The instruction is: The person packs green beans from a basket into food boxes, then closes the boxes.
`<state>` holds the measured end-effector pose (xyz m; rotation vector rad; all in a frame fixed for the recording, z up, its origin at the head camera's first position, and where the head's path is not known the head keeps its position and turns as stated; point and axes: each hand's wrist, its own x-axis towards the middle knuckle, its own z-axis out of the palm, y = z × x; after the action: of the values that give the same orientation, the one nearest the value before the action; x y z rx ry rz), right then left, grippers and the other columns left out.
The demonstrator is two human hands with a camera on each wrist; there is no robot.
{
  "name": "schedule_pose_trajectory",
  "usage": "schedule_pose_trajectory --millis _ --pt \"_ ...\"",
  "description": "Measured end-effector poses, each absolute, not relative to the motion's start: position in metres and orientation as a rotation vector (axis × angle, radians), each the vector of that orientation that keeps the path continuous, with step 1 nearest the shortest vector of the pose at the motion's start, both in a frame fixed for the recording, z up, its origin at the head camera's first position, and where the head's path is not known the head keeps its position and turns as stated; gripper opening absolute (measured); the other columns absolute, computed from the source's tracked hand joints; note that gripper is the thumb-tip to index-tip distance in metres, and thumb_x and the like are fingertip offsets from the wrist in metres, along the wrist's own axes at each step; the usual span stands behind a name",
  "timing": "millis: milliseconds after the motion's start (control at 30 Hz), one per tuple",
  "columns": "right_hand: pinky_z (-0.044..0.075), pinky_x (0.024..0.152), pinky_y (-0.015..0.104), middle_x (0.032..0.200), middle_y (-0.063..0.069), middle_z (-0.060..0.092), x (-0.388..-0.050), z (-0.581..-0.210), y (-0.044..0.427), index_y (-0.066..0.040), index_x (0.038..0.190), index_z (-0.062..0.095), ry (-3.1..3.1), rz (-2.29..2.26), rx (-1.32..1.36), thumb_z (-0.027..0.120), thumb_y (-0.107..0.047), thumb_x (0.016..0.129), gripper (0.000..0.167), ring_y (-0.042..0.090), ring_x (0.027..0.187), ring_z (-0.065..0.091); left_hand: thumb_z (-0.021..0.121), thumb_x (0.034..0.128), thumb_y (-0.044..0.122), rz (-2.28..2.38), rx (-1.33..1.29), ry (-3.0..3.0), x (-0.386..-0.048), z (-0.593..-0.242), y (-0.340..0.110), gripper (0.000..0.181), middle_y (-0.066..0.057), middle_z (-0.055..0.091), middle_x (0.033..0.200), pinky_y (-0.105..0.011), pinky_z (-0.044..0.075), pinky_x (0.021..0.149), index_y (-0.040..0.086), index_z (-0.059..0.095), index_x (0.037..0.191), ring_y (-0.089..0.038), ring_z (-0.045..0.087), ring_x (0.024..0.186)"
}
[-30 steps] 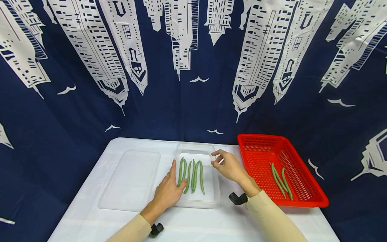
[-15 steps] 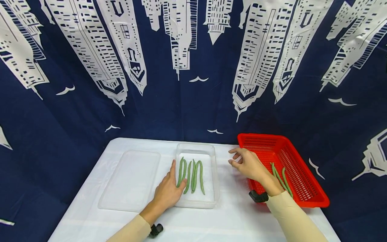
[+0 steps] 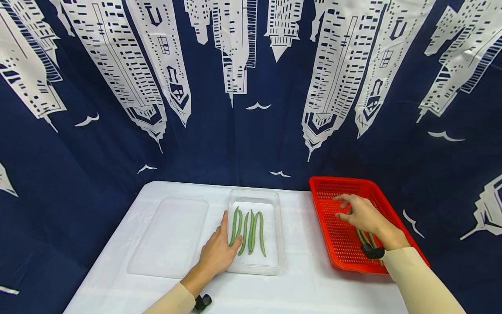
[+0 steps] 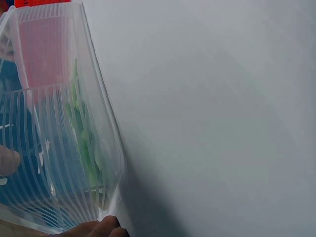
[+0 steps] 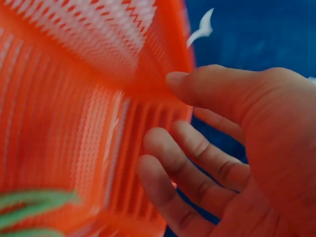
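Noting my right hand (image 3: pixel 362 213), fingers released and empty, shifted from box (image 3: pixel 255 267) to basket (image 3: pixel 326 226) at two o'clock, its beans (image 5: pixel 42 198) likely in reach. Boxed beans (image 3: pixel 245 231) lie at twelve; my left hand (image 3: pixel 216 253), unclenched, rests at the box.

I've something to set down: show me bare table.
The table is bare between the clear container and red basket, and nearer, between the sleeves. Crowded: around the left hand, between lid and the container's green beans.

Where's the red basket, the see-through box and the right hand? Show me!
Red basket (image 3: pixel 358 267), head view: front rim.
See-through box (image 3: pixel 272 237), head view: bare floor.
Right hand (image 3: pixel 361 213), head view: back of the hand.
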<state>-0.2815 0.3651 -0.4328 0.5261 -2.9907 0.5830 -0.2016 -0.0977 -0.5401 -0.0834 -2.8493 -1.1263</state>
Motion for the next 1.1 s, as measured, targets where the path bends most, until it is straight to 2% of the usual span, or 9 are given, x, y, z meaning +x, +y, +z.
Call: schedule_pose_trajectory --millis 133,300,500,633,767,933,1067,1100 --pt "0.059 0.074 0.033 0.108 0.015 0.081 -0.286 -0.444 0.399 0.004 0.144 0.074 -3.063 0.515 0.525 0.097 -0.010 0.094 0.057 0.023 0.090 0.072 0.070 0.1144 0.044 -1.139 -0.084 -2.848 -0.201 -0.542 -0.098 0.095 -0.031 0.065 0.164 -0.076 0.061 0.104 0.014 0.018 0.188 -0.055 0.071 0.142" --pt "0.064 0.080 0.046 0.100 0.014 0.079 -0.292 -0.457 0.432 0.009 0.140 0.073 -3.152 0.484 0.527 0.095 0.000 0.090 0.055 0.025 0.088 0.076 0.070 0.1148 0.044 -1.133 -0.084 -2.848 -0.201 -0.544 -0.100 0.095 -0.031 0.065 0.164 -0.075 0.062 0.104 0.014 0.018 0.188 -0.054 0.071 0.142" --pt "0.057 0.077 0.036 0.094 0.012 0.069 -0.296 -0.471 0.448 0.013 0.140 0.071 -3.267 0.653 0.459 0.096 0.005 0.087 0.059 0.020 0.084 0.065 0.071 0.1143 0.043 -1.127 -0.082 -2.843 -0.201 -0.544 -0.101 0.095 -0.030 0.066 0.163 -0.075 0.062 0.102 0.016 0.018 0.188 -0.054 0.072 0.141" --pt "0.054 0.081 0.034 0.090 0.003 0.072 -0.300 -0.477 0.451 0.011 0.142 0.072 -3.274 0.603 0.492 0.101 -0.008 0.087 0.066 0.017 0.085 0.060 0.071 0.1147 0.044 -1.132 -0.082 -2.838 -0.202 -0.544 -0.100 0.095 -0.031 0.066 0.163 -0.075 0.062 0.103 0.015 0.018 0.188 -0.054 0.072 0.141" --pt "0.049 0.080 0.029 0.083 -0.002 0.068 -0.302 -0.480 0.451 0.009 0.139 0.073 -3.254 0.574 0.530 0.103 -0.013 0.085 0.066 0.012 0.080 0.054 0.070 0.1149 0.043 -1.136 -0.079 -2.838 -0.202 -0.543 -0.099 0.094 -0.031 0.066 0.163 -0.076 0.062 0.103 0.015 0.018 0.188 -0.054 0.071 0.141" --pt "0.045 0.073 0.026 0.077 -0.001 0.062 -0.303 -0.484 0.446 0.011 0.141 0.071 -3.275 0.732 0.498 0.101 -0.008 0.086 0.066 0.010 0.072 0.051 0.070 0.1146 0.044 -1.132 -0.067 -2.841 -0.202 -0.544 -0.099 0.095 -0.031 0.066 0.163 -0.076 0.062 0.103 0.015 0.018 0.188 -0.054 0.072 0.141" --pt "0.048 0.068 0.023 0.075 0.000 0.066 -0.303 -0.488 0.441 0.014 0.140 0.069 -3.285 0.858 0.479 0.098 -0.004 0.088 0.063 0.007 0.068 0.056 0.069 0.1151 0.045 -1.124 -0.067 -2.843 -0.202 -0.545 -0.098 0.094 -0.030 0.066 0.163 -0.076 0.062 0.103 0.016 0.018 0.189 -0.054 0.072 0.141" --pt "0.052 0.070 0.024 0.075 0.001 0.065 -0.303 -0.490 0.439 0.018 0.143 0.065 -3.290 1.017 0.430 0.092 0.000 0.093 0.059 0.008 0.069 0.058 0.070 0.1149 0.044 -1.118 -0.073 -2.841 -0.202 -0.545 -0.098 0.094 -0.031 0.067 0.163 -0.076 0.062 0.101 0.016 0.018 0.188 -0.054 0.072 0.141"
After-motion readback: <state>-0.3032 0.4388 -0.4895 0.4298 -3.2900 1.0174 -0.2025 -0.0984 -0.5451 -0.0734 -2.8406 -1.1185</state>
